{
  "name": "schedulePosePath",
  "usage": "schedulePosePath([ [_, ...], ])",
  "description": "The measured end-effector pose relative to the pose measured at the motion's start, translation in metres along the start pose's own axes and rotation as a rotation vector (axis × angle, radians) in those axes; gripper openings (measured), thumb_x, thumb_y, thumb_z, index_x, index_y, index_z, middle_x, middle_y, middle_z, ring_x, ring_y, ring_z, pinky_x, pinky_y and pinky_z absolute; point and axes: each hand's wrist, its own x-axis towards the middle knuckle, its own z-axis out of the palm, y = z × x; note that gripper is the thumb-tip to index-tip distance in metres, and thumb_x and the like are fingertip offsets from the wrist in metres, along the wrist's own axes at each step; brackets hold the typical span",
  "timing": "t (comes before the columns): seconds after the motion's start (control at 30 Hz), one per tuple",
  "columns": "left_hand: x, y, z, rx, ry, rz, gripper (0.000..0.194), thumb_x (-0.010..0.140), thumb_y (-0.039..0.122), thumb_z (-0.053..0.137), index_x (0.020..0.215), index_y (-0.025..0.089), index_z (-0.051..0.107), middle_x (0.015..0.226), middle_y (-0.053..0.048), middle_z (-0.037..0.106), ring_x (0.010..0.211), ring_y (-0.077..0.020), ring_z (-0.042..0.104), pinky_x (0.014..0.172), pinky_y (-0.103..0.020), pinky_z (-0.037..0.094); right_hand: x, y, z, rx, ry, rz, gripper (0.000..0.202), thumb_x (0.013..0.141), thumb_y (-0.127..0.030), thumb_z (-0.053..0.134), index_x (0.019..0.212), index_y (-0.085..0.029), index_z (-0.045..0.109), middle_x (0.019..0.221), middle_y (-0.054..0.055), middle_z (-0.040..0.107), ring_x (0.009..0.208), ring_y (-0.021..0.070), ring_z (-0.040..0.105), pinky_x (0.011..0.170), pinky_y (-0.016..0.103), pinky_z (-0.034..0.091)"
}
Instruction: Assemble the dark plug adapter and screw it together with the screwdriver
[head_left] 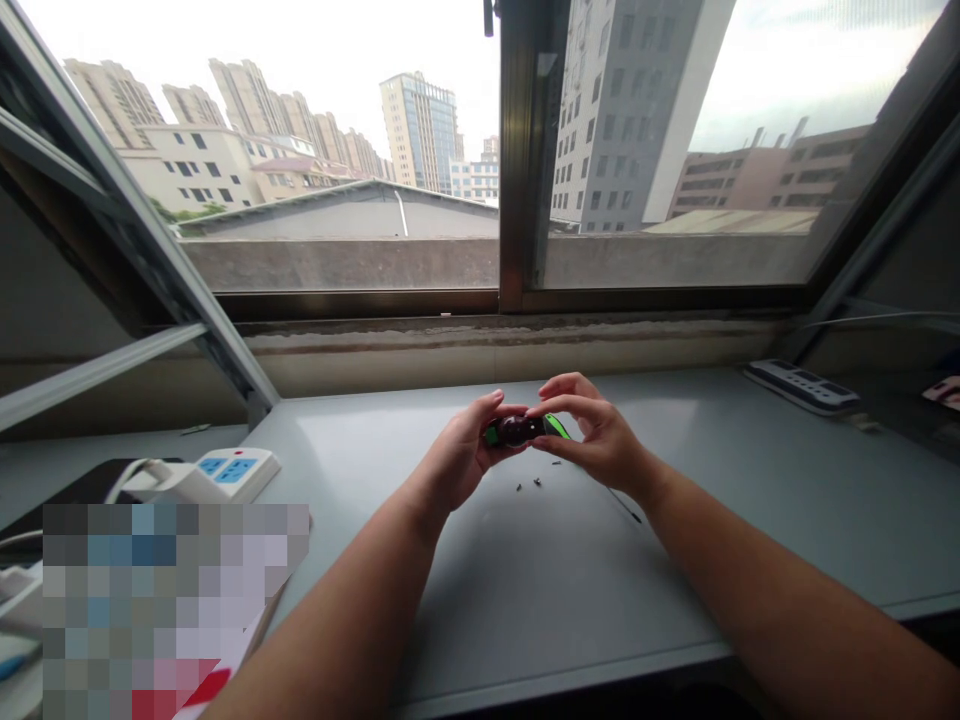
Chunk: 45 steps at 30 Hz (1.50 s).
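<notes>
A small dark object with a green end (pixel 517 431) is held above the grey table by my left hand (pixel 461 450), whose fingers wrap round it from the left. My right hand (pixel 592 430) has its thumb and index finger closed on the right end of the same object. Beside those fingertips shows a bright green handle (pixel 557 428), and a thin dark shaft (pixel 626 506) comes out below my right hand; whether they join is hidden. Several tiny dark screws (pixel 537 482) lie on the table below the hands.
A white power strip with blue sockets (pixel 238 472) sits at the left, near a blurred patch. Another long power strip (pixel 801 387) lies at the back right. Behind the grey table (pixel 525 600) is a window, with a metal frame (pixel 225 350) at the left.
</notes>
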Motion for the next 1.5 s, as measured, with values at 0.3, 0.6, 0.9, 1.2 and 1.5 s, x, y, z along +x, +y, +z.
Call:
schedulePosePath([
  [0.3, -0.0034, -0.0021, 0.0033, 0.052, -0.152, 0.019, 0.028, 0.081, 0.037, 0.078, 0.092, 0.012, 0.079, 0.097, -0.011, 0.074, 0.094, -0.0206, 0.066, 0.087, -0.032, 0.056, -0.0003, 0.0026, 0.0097, -0.047, -0.051, -0.018, 0.029, 0.083, -0.033, 0.084, 0.111, -0.029, 0.078, 0.115, 0.008, 0.060, 0.111, 0.0234, 0.061, 0.102, 0.043, 0.053],
  [0.6, -0.0017, -0.0044, -0.0028, 0.157, -0.181, 0.027, 0.030, 0.073, 0.028, 0.088, 0.097, 0.013, 0.080, 0.105, -0.012, 0.076, 0.097, -0.0218, 0.070, 0.098, -0.038, 0.054, 0.0000, 0.0025, 0.0093, -0.038, -0.061, 0.001, 0.027, 0.084, -0.028, 0.081, 0.111, -0.026, 0.078, 0.108, 0.006, 0.063, 0.094, 0.0191, 0.065, 0.089, 0.039, 0.057],
  [0.9, -0.0016, -0.0044, -0.0034, 0.187, -0.183, 0.006, 0.034, 0.071, 0.026, 0.091, 0.100, 0.013, 0.080, 0.106, -0.013, 0.078, 0.097, -0.0215, 0.072, 0.100, -0.038, 0.054, -0.0006, -0.0019, 0.0083, -0.039, -0.070, -0.021, 0.026, 0.087, -0.026, 0.077, 0.112, -0.027, 0.077, 0.113, 0.008, 0.062, 0.099, 0.0190, 0.066, 0.087, 0.037, 0.063],
  [1.2, 0.0001, -0.0053, -0.0060, 0.208, -0.200, 0.008, 0.032, 0.073, 0.025, 0.089, 0.102, 0.014, 0.080, 0.104, -0.010, 0.077, 0.097, -0.0193, 0.071, 0.100, -0.035, 0.053, -0.0006, -0.0013, 0.0071, -0.017, -0.061, -0.022, 0.027, 0.086, -0.025, 0.079, 0.113, -0.027, 0.078, 0.112, 0.007, 0.062, 0.099, 0.0187, 0.065, 0.087, 0.037, 0.062],
  [1.5, -0.0003, -0.0060, -0.0055, 0.212, -0.190, 0.022, 0.032, 0.075, 0.027, 0.089, 0.102, 0.014, 0.080, 0.106, -0.011, 0.076, 0.098, -0.0200, 0.070, 0.099, -0.036, 0.054, -0.0014, 0.0013, 0.0089, -0.014, -0.060, 0.019, 0.028, 0.085, -0.023, 0.079, 0.112, -0.028, 0.077, 0.112, 0.007, 0.061, 0.101, 0.0197, 0.065, 0.087, 0.038, 0.061],
])
